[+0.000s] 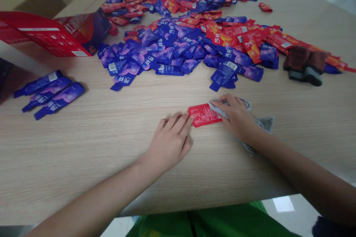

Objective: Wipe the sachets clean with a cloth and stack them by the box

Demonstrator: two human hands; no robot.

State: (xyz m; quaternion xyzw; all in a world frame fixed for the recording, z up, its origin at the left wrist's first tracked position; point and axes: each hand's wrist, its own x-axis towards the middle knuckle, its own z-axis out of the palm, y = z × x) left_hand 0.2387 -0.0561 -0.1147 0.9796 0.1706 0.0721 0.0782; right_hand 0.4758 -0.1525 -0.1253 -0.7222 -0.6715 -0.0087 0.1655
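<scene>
A red sachet (200, 115) with white print lies flat on the table in front of me. My left hand (171, 138) holds its narrow left end down against the tabletop, fingers together over the tip. The right end is covered by a grey cloth (265, 124), bunched in my right hand (236, 118) and pressed on the sachet. Part of the cloth hangs out under the right wrist. Beyond my hands spreads a heap of blue-purple sachets (167, 48) and red sachets (219, 35).
Several blue sachets (55, 94) lie in a row at the left. An opened red carton (55, 38) stands behind them, flaps up. Brown and grey folded cloths (304, 64) sit at the right. The table's front edge (211, 207) is close to me.
</scene>
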